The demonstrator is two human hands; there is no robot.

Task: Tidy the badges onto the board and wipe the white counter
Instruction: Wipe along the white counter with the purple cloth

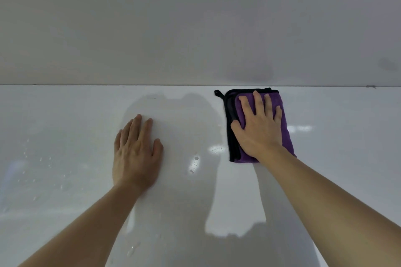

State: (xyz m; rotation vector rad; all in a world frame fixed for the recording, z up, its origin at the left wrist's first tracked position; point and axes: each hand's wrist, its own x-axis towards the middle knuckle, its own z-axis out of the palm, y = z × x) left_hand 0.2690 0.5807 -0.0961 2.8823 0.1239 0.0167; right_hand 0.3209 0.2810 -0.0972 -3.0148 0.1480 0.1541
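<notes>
Droplets (pixel 196 158) sit scattered on the white counter (pixel 325 180), and that's the story: the right hand (pixel 259 128) lies flat on the folded purple cloth (pixel 286 136), fingers spread and pressing down, nothing pinched, right up against the back wall (pixel 195 17). The left hand (pixel 136 154) rests flat on the bare counter well to the left, fingers straight and close together, bracing. No badges or board in view, so this looks like the wiping half of the job. Risks from here? The cloth is folded small, so a sweep could miss the fine beads (pixel 39 160) out on the far left and the streak (pixel 133 249) near the front edge. With only a flat palm on it, the cloth could slide out from under or unfold on a fast stroke. And that bracing hand on a wet, glossy surface could slip, or leave fresh prints.
</notes>
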